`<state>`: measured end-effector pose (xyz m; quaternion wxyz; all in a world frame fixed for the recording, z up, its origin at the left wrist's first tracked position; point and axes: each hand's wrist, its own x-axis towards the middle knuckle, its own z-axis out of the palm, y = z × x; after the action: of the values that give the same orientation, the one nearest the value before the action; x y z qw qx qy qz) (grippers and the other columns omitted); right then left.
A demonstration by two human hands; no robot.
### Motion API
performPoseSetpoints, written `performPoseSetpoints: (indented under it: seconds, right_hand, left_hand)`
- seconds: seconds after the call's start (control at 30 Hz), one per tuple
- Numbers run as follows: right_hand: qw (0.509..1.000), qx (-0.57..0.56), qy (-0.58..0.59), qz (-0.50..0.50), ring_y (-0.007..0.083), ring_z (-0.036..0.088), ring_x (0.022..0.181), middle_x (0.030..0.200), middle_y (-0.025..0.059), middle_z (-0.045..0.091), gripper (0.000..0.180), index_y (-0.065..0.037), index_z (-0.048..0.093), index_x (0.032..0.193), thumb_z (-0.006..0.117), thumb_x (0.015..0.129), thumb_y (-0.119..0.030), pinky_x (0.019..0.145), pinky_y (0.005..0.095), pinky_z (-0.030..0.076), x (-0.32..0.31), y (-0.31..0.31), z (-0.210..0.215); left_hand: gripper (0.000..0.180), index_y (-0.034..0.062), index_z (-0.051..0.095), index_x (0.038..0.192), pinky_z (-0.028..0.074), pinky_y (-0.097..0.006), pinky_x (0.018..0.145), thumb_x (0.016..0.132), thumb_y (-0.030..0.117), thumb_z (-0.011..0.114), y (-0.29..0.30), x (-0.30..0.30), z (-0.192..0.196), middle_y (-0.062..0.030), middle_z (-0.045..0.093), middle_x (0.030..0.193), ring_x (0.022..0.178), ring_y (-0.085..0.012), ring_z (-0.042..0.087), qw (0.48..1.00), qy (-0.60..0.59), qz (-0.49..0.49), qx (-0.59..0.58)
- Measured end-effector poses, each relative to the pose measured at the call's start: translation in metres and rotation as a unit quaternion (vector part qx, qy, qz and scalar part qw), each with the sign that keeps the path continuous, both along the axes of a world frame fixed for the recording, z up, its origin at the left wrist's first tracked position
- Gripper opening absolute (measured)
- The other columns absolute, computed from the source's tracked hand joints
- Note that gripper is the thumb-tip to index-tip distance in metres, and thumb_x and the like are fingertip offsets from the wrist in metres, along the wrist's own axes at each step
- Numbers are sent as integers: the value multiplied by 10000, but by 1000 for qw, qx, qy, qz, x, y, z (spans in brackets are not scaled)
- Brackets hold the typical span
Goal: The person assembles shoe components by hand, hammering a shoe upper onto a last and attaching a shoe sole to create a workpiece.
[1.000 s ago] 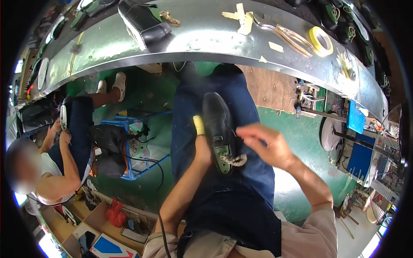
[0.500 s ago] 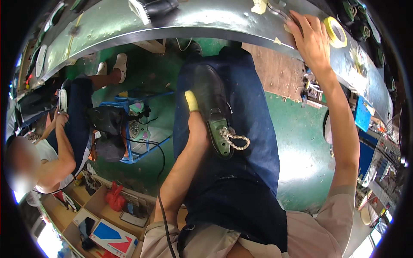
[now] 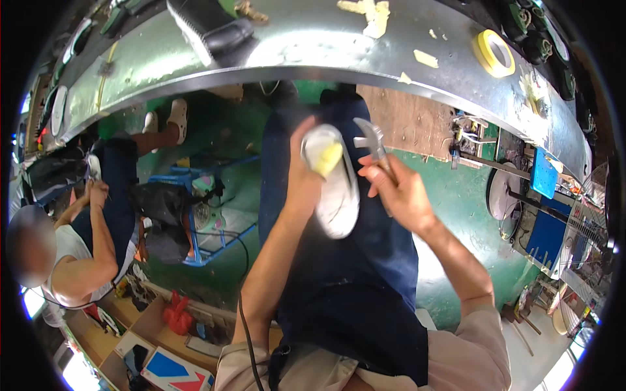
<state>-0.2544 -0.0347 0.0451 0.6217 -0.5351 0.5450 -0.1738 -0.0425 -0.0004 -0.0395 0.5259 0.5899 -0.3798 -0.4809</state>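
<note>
Over my lap, my left hand [image 3: 306, 179] grips a shoe turned bottom up, so its whitish sole [image 3: 339, 202] faces me. The thumb, wrapped in yellow tape, presses across one end of the sole. Most of the shoe's upper is hidden beneath. Just to the right, my right hand [image 3: 404, 192] is closed around the handles of metal lasting pincers [image 3: 373, 140]. Their curved head points away from me and stands apart from the sole. Dark blue cloth [image 3: 352, 280] covers my legs under the shoe.
A metal bench [image 3: 287, 55] curves across the far side, bearing a dark shoe [image 3: 218, 36], a yellow tape roll [image 3: 494, 53] and tape scraps. A person [image 3: 78, 254] works at the left near a blue-framed stool [image 3: 218, 241]. A cable [image 3: 242, 287] hangs beside my left arm.
My right hand has come back from the bench to my lap with the pincers. My left hand has flipped the shoe from upper side up, with a green last and rope loop showing, to sole up.
</note>
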Motion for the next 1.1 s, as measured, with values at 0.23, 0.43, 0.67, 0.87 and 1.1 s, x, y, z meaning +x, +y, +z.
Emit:
performPoseSetpoints:
  seconds: [0.23,0.43,0.67,0.87,1.1]
  right_hand:
    - [968,-246,35,-13,240,672,765,952,104,722,402,-62,684,1259,808,1003,-346,740,403,550,17,-13,-12]
    - [991,-100,6,-84,103,605,770,899,28,653,346,22,646,1287,577,1151,-289,704,286,499,-11,-20,4]
    - [957,197,-210,18,178,773,1010,1218,113,760,404,26,599,1373,521,1178,-319,818,315,618,-12,28,11]
    - [974,132,-47,179,175,759,834,889,79,749,354,0,615,1263,551,1159,-332,719,375,593,-27,-1,23]
    - [931,-317,90,156,400,725,701,893,167,759,238,-41,579,1103,662,1088,-263,593,491,571,-21,26,-36]
  left_hand:
    - [557,26,558,1541,412,-402,1225,1002,112,672,5,5,37,-184,619,1524,1434,-315,581,986,-114,-81,-90]
    - [503,14,688,1355,479,-433,1158,856,37,626,2,5,41,-208,706,1400,1330,-383,658,965,-210,-60,-145]
    - [420,9,730,1250,517,-430,1095,840,26,640,-7,-11,33,-187,743,1307,1245,-381,692,973,-187,-10,-137]
    - [451,22,651,1395,445,-425,1176,974,170,713,-3,2,39,-190,658,1458,1373,-349,612,969,-182,-94,-139]
    - [441,16,683,1369,446,-417,1176,930,48,653,-3,10,29,-172,667,1466,1373,-338,610,967,-172,-98,-162]
